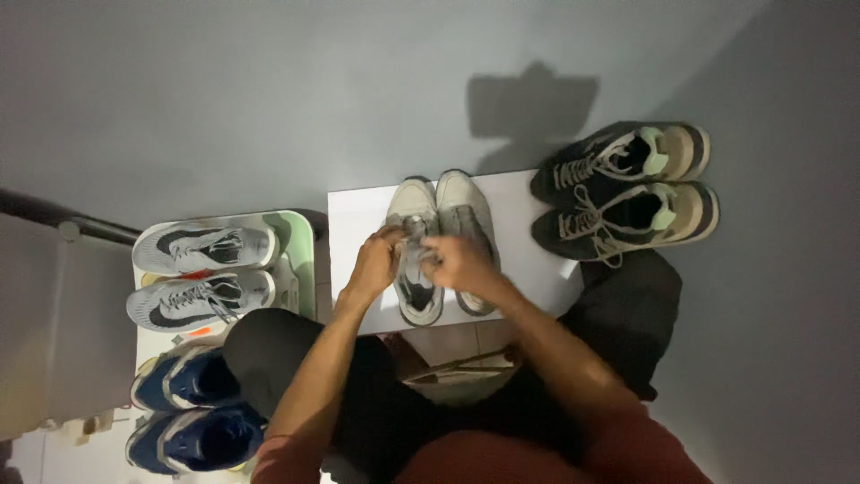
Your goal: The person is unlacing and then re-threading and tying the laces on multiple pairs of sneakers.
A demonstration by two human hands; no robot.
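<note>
Head view, looking down: I see the left hand (374,262) and right hand (454,262) meet at frame centre, fingers pinched shut on the laces of a pair of pale grey low-top sneakers (442,235). That pair sits on a flat white rectangular box (528,260). At right, a pair of black-and-tan lace-up trainers (624,188) lies on the grey floor, just beside the box edge. At left, grey knit running shoes (202,273) rest on a pale green box lid (300,242); blue trainers (193,412) lie below them. Bare grey floor fills the upper frame.
</note>
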